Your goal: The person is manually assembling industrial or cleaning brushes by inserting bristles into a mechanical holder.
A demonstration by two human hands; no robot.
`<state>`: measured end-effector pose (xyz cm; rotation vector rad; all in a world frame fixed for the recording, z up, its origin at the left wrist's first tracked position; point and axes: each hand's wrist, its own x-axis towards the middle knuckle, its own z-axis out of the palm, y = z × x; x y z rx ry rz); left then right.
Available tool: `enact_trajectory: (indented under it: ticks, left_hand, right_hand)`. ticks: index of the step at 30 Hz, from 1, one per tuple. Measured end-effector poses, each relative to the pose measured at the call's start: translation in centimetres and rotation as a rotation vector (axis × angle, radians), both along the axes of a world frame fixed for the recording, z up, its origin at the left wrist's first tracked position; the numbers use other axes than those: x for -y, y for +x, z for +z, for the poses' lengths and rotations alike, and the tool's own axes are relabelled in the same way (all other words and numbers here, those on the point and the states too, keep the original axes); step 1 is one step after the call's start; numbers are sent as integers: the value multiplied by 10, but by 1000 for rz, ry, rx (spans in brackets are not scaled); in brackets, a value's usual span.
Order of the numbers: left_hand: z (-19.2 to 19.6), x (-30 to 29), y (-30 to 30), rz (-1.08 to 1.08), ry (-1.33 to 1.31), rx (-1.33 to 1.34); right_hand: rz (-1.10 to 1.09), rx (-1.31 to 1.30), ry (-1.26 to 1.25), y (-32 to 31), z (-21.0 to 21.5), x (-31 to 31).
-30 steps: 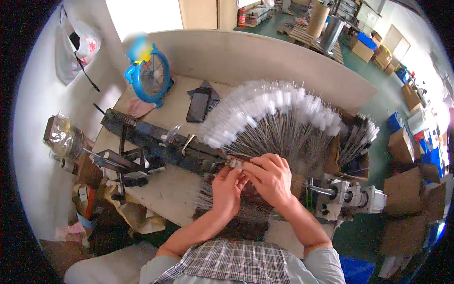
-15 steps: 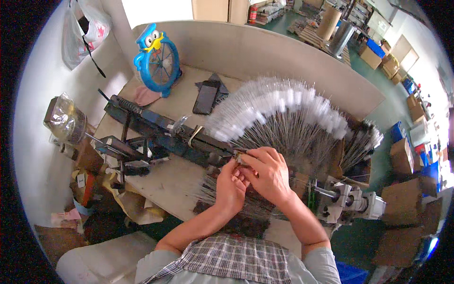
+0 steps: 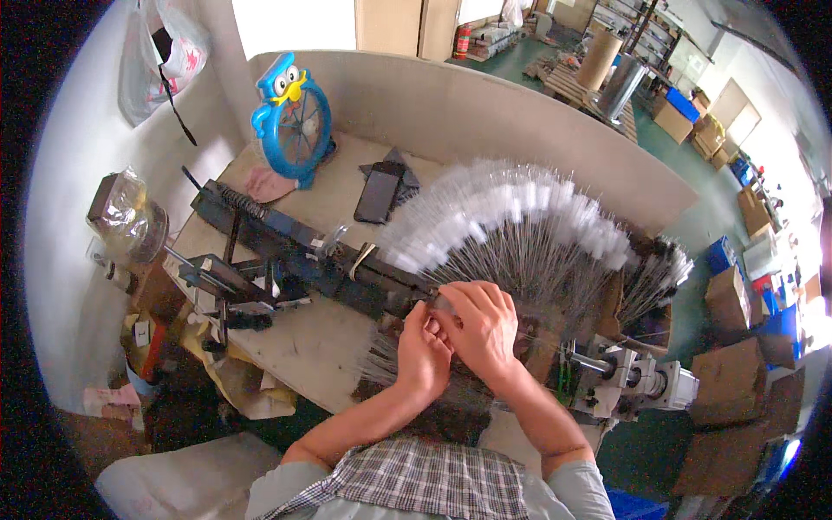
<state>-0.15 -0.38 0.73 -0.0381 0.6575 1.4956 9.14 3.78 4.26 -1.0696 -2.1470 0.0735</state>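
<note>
Wires, thin and grey with white tips [image 3: 520, 234], fan away from us over the beige worktop [image 3: 303, 338]. Our left hand [image 3: 422, 355] and right hand [image 3: 481, 329] pinch closed on their near ends, beside the long black metal machine [image 3: 321, 260].

Wire brushes [image 3: 520, 234] fanned behind both hands; long machine [image 3: 303, 256] left (phone [image 3: 379, 195], owl fan [image 3: 295, 121] behind it).

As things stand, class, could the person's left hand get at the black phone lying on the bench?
Probably yes: the left hand is busy beside the right hand, but only the long black machine lies between it and the black phone, low enough to reach over.
</note>
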Motion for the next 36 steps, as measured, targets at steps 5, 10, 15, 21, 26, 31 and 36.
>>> enact_trajectory:
  ticks: [5, 10, 15, 21, 26, 31, 36]
  left_hand:
    - [12, 2, -1, -34, 43, -41]
    - [11, 0, 4, 14, 65, -107]
    - [2, -2, 5, 29, 83, -167]
    - [3, -2, 6, 24, 85, -239]
    - [0, -6, 7, 36, 78, -238]
    - [5, -2, 2, 7, 117, -224]
    - [15, 1, -3, -27, 84, -121]
  right_hand:
    - [-14, -17, 52, 13, 2, 7]
    - [-44, -5, 24, 21, 1, 8]
    - [-28, -16, 75, 25, -2, 5]
    - [10, -3, 51, 27, 1, 3]
    - [49, 19, 6, 29, 1, 0]
    - [11, 69, -44, 38, 27, 11]
    - [-63, 298, -102, 56, 12, 23]
